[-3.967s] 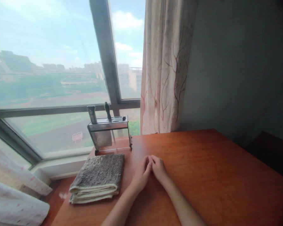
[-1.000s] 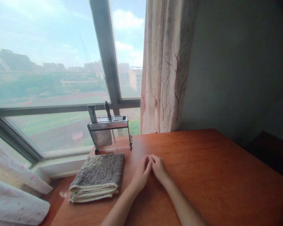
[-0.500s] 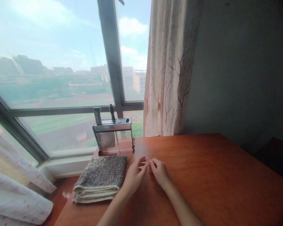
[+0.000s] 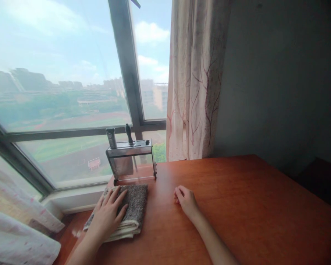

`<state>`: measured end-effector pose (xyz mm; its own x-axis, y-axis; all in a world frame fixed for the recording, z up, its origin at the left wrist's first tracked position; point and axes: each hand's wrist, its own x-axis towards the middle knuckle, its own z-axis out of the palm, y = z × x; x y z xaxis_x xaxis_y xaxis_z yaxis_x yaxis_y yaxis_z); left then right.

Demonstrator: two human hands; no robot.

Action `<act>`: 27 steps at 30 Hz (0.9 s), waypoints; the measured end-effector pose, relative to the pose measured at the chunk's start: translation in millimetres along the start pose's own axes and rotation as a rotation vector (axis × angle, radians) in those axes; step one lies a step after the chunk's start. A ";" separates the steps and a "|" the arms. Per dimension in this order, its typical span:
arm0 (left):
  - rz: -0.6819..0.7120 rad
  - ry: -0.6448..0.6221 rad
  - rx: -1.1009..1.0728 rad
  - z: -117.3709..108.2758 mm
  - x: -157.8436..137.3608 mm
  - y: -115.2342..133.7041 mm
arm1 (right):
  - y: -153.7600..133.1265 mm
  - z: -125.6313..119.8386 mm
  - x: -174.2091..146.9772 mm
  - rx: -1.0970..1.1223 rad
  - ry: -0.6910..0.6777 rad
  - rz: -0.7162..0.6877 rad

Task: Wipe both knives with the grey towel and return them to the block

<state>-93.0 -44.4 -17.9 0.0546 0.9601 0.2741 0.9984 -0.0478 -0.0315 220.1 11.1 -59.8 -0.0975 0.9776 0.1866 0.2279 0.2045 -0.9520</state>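
Note:
A folded grey towel (image 4: 136,200) with cream edges lies on the left part of the wooden table. Across its top rests my left hand (image 4: 109,211), fingers spread and palm down, covering much of the cloth. My right hand (image 4: 185,198) is by itself to the right of the towel, low over the tabletop. Its fingers are curled in, and I see nothing in them. Behind the towel stands a knife rack (image 4: 129,147) with clear sides, holding a dark-handled knife (image 4: 128,133) and a cleaver (image 4: 111,138).
The reddish-brown table (image 4: 237,206) reaches far to the right. Beyond its left side is a large window with a grey frame (image 4: 127,66). A patterned curtain (image 4: 193,92) hangs behind the table, and another curtain (image 4: 19,235) bulges at lower left.
My left hand has moved left, away from my right hand, and come down open on the towel. My right hand stays in about the same place, still curled. The view has shifted slightly.

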 end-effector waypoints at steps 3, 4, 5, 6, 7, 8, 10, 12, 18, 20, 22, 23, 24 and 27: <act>-0.021 -0.064 0.012 9.0 -3.0 3.0 | -0.3 -0.4 -0.2 0.011 -0.003 0.013; -0.026 -0.075 0.014 10.1 -2.9 5.3 | -0.4 -0.6 -0.2 0.013 -0.004 0.016; -0.032 -0.082 0.015 10.4 -2.5 8.2 | -0.3 -0.8 -0.1 0.014 -0.005 0.020; -0.039 -0.087 0.013 10.1 -1.9 11.9 | -0.2 -0.9 0.0 0.014 -0.005 0.022; -0.046 -0.092 0.009 9.4 -1.3 16.5 | 0.1 -1.0 0.2 0.013 -0.005 0.024; -0.055 -0.099 0.002 8.6 -0.9 22.3 | 0.5 -1.1 0.4 0.011 -0.005 0.026; -0.066 -0.113 -0.014 6.6 -0.4 38.0 | 1.2 -1.0 0.6 0.007 -0.006 0.028; -0.042 -0.122 -0.043 4.9 -0.5 59.4 | 1.6 -0.9 0.1 -0.001 -0.008 0.024; 0.010 -0.094 -0.169 5.3 -1.3 141.3 | 6.4 -7.7 -5.7 -0.020 0.090 0.014; 0.013 -0.088 -0.208 6.5 -1.5 164.1 | 10.6 -15.8 -6.3 -0.084 0.163 0.021; 0.016 -0.084 -0.234 7.5 -1.7 180.0 | 14.9 -26.0 -5.3 -0.150 0.192 0.018; 0.014 -0.082 -0.243 7.7 -1.8 185.0 | 16.7 -31.0 -4.3 -0.156 0.184 0.017; 0.015 -0.079 -0.251 7.6 -2.0 188.2 | 18.1 -35.5 -3.2 -0.147 0.167 0.018; 0.024 -0.093 -0.281 6.1 -2.3 189.1 | 20.0 -44.0 -0.5 -0.091 0.132 0.027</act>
<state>95.6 -54.0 -30.3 0.0892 0.9784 0.1867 0.9631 -0.1325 0.2344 267.4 16.9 -68.2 0.0362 0.9796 0.1975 0.3162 0.1762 -0.9322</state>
